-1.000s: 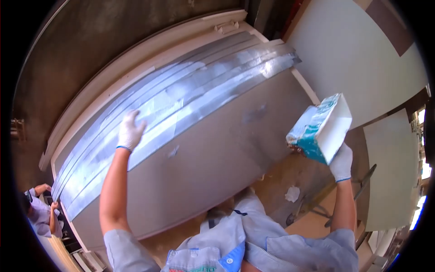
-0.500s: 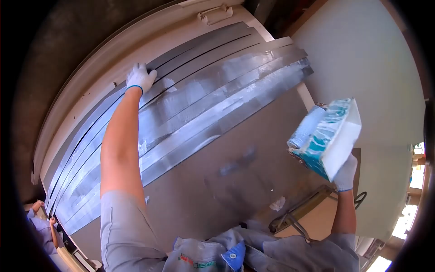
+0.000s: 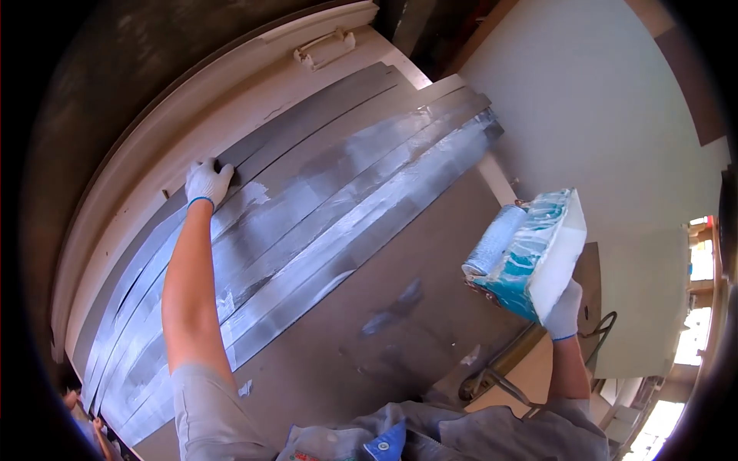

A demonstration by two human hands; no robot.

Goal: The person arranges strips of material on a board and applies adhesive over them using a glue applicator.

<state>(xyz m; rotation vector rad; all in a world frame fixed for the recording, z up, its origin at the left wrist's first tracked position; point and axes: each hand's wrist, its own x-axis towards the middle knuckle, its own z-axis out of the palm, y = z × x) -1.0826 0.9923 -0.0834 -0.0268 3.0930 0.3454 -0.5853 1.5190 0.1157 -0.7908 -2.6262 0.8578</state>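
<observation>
Long grey strips (image 3: 323, 173) lie side by side, several of them streaked with shiny wet coating. My gloved left hand (image 3: 207, 183) is at the far edge of the strips, its fingers bent over the edge of the outermost one and the thumb apart on top. In my gloved right hand (image 3: 563, 310) is a teal-and-white paint tray (image 3: 565, 250), held tilted above the near right side. A paint roller (image 3: 496, 240) with a wet, pale sleeve rests against the tray's inner side. The tray hides part of my right fingers.
Beneath the strips is a brown board (image 3: 415, 315) with wet smears and scraps. A pale ledge with a white bracket (image 3: 324, 51) runs along the far side. A large pale panel (image 3: 584, 115) stands at right. At lower left, part of another person (image 3: 96, 434) shows.
The far strips now lie closer together, with fewer dark gaps between them. My left hand stays at their edge. The view has shifted; my right hand still holds the tray and roller.
</observation>
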